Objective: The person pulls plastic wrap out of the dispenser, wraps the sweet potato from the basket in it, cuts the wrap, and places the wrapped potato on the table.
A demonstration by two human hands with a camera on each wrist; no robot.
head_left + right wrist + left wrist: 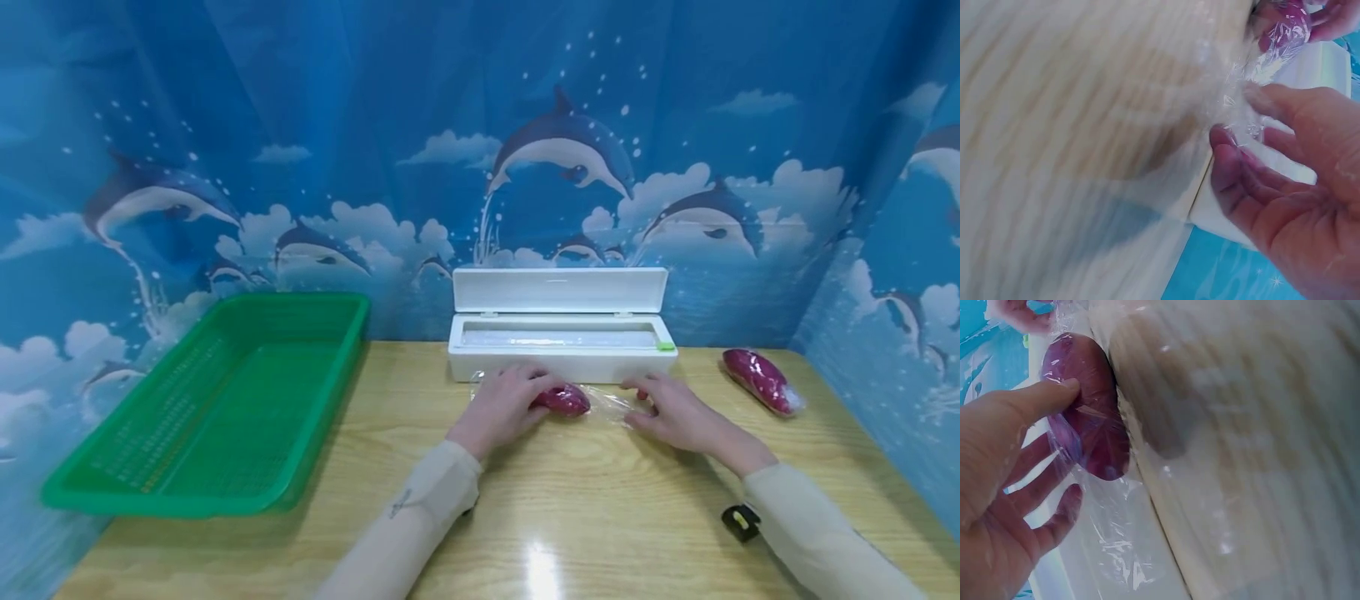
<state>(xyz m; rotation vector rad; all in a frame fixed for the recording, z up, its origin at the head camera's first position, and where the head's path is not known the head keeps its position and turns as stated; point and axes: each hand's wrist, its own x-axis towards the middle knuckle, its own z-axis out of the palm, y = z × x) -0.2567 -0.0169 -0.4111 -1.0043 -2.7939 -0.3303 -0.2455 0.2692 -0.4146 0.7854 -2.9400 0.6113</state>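
A purple-red sweet potato (566,401) in clear cling film lies on the table, just in front of a white cling film box (562,367). My left hand (506,402) grips it; in the left wrist view the thumb presses on the sweet potato (1094,419) and the other fingers lie behind it. Loose cling film (606,402) stretches to the right. There my right hand (671,410) pinches the gathered film (1241,109) between thumb and fingers. Parts of the sweet potato are hidden by the left hand in the head view.
The box's lid (558,292) stands up at the back, with a film roll (558,338) and a green slider (665,346) below. Another wrapped sweet potato (761,382) lies at the table's right. A green plastic basket (161,504) stands on the left. Dolphin-print curtains (420,108) enclose the table.
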